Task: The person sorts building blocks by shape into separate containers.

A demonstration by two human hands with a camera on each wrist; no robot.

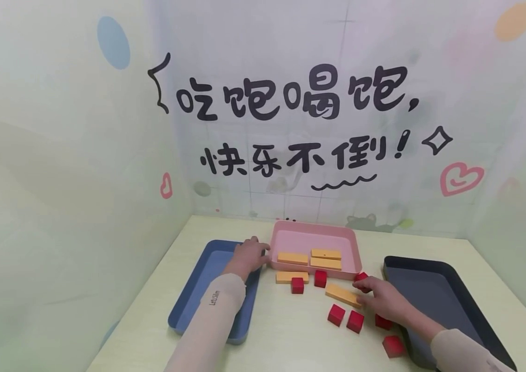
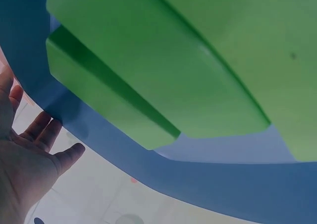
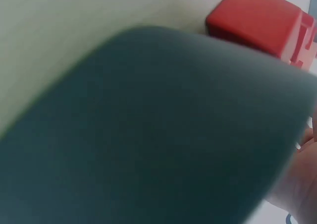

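One pale tabletop (image 1: 291, 330) fills the lower middle of the head view, and the three trays on it seem set around the centre so that both hands can reach them. The dark tray (image 1: 435, 294) slants at the lower right, the blue tray (image 1: 212, 263) slants the other way left of centre, and the pink tray (image 1: 314, 240) lies crosswise between them, higher in the frame. The right hand (image 1: 386, 299), lower right of centre, has thumb and finger at one end of a slanted yellow block (image 1: 341, 295); whether they grip it I cannot tell, though the end probably offers the easiest hold. The left hand (image 1: 250, 253) is released, fingers loosely spread at the blue tray's upper right corner, perhaps only resting there. Green blocks (image 2: 163, 85) lie inside the blue tray in the left wrist view, apparently kept together by colour, much as three yellow pieces (image 1: 292, 258) share the pink one. Another yellow piece (image 1: 283, 278) lies just below that tray. Smallest are the red cubes (image 1: 336, 314), loose between the pink and dark trays, seemingly in no order.
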